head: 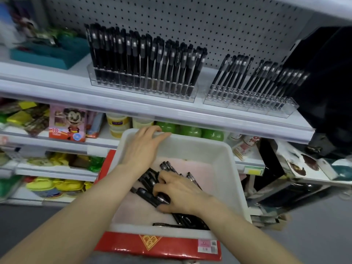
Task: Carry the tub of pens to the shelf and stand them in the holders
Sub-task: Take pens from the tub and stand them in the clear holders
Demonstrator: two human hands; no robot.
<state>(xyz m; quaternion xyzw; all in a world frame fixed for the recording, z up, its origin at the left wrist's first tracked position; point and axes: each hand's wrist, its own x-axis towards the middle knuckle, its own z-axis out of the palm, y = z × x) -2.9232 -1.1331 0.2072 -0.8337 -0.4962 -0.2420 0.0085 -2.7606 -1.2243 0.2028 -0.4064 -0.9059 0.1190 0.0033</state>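
A white tub [231, 164] sits on a red box below the shelf, with several loose black pens [150, 181] lying on its pink bottom. My left hand [142, 147] rests on the tub's far rim, fingers stretched over the edge. My right hand [181, 193] is down inside the tub, fingers curled round a bunch of black pens. On the white shelf [57, 80] above stand two clear holders: the left holder [141, 84] is packed with upright black pens, the right holder [251, 100] holds several leaning pens.
The red box [158, 244] carries the tub. A teal tray [49, 52] stands at the shelf's left, black boxes [323, 77] at its right. Lower shelves hold green jars [190, 130], a cartoon toy box [67, 122] and coloured packets. Grey floor lies below.
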